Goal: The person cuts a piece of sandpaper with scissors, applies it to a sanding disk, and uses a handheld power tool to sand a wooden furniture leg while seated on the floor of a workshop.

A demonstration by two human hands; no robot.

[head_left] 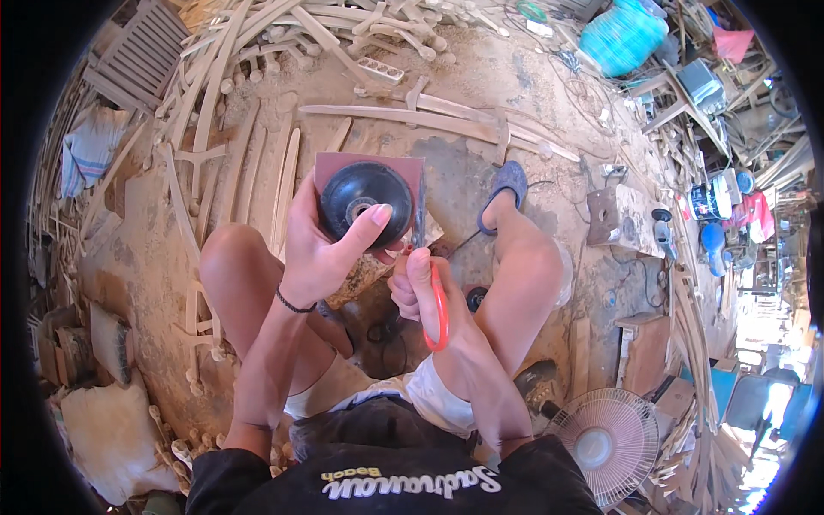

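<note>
My left hand [322, 253] is closed around a black round backing pad [342, 190], pressing it against a square reddish-brown sheet of sandpaper [407, 166]. The thumb lies across the pad near its metal centre, while the fingers go out of sight behind the sheet. Scissors with an orange-red handle [442, 318] are gripped in my right hand [421, 287], its thumb pointing up. Their blades point away from me along the sheet's right edge. Whether they are touching the paper there is hard to make out. A wooden block stands partly hidden below my hands.
Several wooden sword shapes [395, 114] lie on the dusty floor ahead, with piled sticks beyond. A power strip [380, 69] lies among them. To the right are a wooden block [622, 219], tools and cables. A fan [601, 442] stands at the lower right, near my right elbow.
</note>
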